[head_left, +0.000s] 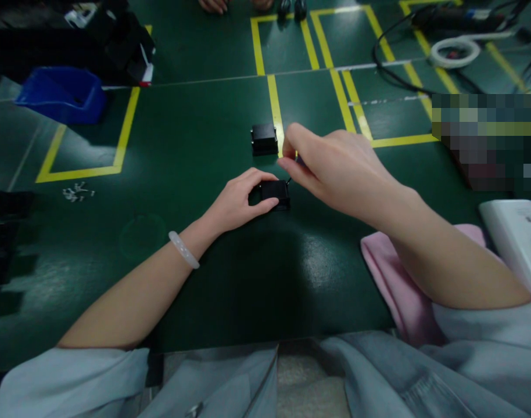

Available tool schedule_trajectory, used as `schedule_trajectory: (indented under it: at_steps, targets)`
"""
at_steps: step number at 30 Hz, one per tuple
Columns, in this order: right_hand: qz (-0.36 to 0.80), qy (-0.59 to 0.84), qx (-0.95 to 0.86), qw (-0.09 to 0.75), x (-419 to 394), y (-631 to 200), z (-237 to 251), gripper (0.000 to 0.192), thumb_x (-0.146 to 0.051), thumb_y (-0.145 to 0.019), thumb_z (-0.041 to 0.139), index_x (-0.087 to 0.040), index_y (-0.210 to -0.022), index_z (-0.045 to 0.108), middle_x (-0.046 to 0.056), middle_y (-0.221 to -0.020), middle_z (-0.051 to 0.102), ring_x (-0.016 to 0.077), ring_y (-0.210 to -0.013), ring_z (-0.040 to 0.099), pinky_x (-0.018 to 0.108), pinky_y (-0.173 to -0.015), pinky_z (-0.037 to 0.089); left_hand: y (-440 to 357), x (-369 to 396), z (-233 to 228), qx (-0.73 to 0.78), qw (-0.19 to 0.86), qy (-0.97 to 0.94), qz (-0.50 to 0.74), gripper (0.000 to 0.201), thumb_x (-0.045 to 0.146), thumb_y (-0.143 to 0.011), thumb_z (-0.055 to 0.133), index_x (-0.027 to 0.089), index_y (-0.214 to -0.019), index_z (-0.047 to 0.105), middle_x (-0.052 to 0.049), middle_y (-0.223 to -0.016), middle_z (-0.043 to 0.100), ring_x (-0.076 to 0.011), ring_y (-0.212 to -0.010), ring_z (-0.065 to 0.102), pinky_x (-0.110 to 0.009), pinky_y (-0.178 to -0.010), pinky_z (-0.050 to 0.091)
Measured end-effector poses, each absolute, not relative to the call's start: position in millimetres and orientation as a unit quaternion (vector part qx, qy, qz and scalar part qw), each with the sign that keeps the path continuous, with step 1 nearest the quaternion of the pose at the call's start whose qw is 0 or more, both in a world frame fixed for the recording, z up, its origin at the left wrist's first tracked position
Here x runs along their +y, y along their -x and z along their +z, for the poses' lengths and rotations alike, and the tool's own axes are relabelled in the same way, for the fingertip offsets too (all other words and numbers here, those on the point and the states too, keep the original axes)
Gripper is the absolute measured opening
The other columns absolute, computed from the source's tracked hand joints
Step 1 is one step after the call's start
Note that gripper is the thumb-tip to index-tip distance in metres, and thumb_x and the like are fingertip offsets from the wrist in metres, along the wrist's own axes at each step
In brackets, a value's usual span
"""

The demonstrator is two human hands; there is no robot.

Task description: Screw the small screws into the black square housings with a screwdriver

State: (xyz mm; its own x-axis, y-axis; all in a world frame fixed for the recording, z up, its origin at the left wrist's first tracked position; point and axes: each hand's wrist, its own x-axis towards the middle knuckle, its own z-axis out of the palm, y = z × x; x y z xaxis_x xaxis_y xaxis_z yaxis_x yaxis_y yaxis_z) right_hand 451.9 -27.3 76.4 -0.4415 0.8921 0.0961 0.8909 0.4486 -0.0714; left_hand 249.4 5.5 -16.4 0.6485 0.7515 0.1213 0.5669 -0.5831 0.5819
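My left hand (243, 198) is closed round a small black block (275, 190), thumb along the near side and fingers at the far side, holding it on the green table. My right hand (335, 162) is pinched just right of the block. From its fingers a thin dark tool tip (289, 182) points down at the block's right edge; most of this tool is hidden, so its exact kind cannot be made out. A second black block (264, 139) with small bright spots at its sides stands just beyond, apart from both hands.
Loose small screws (78, 191) lie at the left. A blue bin (61, 96) stands behind them. To the right are a pink cloth (385, 267), a white device (516, 238) and cables with a white coil (455, 52). Another person's hand (214, 6) shows at the far edge.
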Motion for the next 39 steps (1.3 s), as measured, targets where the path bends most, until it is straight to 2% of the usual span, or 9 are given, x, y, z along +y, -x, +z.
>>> schedule_trajectory:
  at_steps: [7, 13, 22, 28, 35, 39]
  targets:
    - [0.030, 0.515, -0.853, 0.079, -28.1, -452.0, 75.6, 0.034, -0.030, -0.094, 0.027, -0.018, -0.122, 0.044, 0.003, -0.081, 0.062, 0.0160, -0.063, 0.056, 0.027, -0.055, 0.026, -249.0, 5.5, -16.2, 0.372, 0.251, -0.875, 0.183, 0.039, 0.046, -0.088, 0.054, 0.017, -0.114, 0.057, -0.006, -0.108, 0.061, -0.0200, -0.096, 0.058, -0.030, -0.084, 0.045]
    - [0.013, 0.525, -0.849, 0.053, -27.3, -450.1, 76.6, 0.043, -0.043, -0.098, 0.020, -0.019, -0.118, 0.049, 0.006, -0.085, 0.065, 0.0203, -0.074, 0.061, 0.029, -0.057, 0.023, -249.0, 6.5, -18.3, 0.372, 0.248, -0.875, 0.187, 0.039, 0.048, -0.087, 0.054, 0.018, -0.113, 0.057, -0.006, -0.108, 0.062, -0.0214, -0.099, 0.057, -0.031, -0.087, 0.045]
    - [0.031, 0.528, -0.845, 0.078, -27.6, -452.8, 78.4, 0.035, -0.028, -0.093, 0.027, -0.018, -0.122, 0.045, 0.004, -0.082, 0.064, 0.0171, -0.064, 0.057, 0.028, -0.055, 0.025, -249.6, 5.0, -15.0, 0.374, 0.260, -0.872, 0.180, 0.038, 0.045, -0.088, 0.055, 0.018, -0.114, 0.057, -0.006, -0.110, 0.061, -0.0202, -0.098, 0.058, -0.030, -0.085, 0.045]
    - [0.016, 0.531, -0.845, 0.054, -27.2, -453.0, 78.9, 0.039, -0.041, -0.097, 0.026, -0.019, -0.116, 0.051, 0.007, -0.087, 0.066, 0.0186, -0.071, 0.059, 0.029, -0.057, 0.024, -249.3, 5.1, -16.0, 0.370, 0.259, -0.872, 0.188, 0.038, 0.043, -0.087, 0.055, 0.017, -0.114, 0.057, -0.006, -0.108, 0.061, -0.0203, -0.098, 0.058, -0.031, -0.085, 0.045]
    - [0.042, 0.527, -0.845, 0.078, -26.8, -455.2, 77.1, 0.034, -0.029, -0.094, 0.028, -0.017, -0.122, 0.043, 0.005, -0.087, 0.065, 0.0176, -0.069, 0.058, 0.029, -0.060, 0.030, -250.3, 3.8, -15.1, 0.373, 0.264, -0.870, 0.185, 0.038, 0.043, -0.087, 0.054, 0.017, -0.115, 0.057, -0.006, -0.111, 0.061, -0.0207, -0.100, 0.058, -0.032, -0.088, 0.045]
    - [0.019, 0.530, -0.845, 0.072, -25.3, -454.2, 75.7, 0.035, -0.035, -0.096, 0.028, -0.018, -0.120, 0.047, 0.005, -0.086, 0.065, 0.0190, -0.071, 0.060, 0.029, -0.058, 0.028, -249.5, 4.5, -17.1, 0.367, 0.259, -0.873, 0.191, 0.037, 0.043, -0.088, 0.055, 0.017, -0.114, 0.057, -0.005, -0.109, 0.061, -0.0200, -0.099, 0.058, -0.031, -0.087, 0.045]
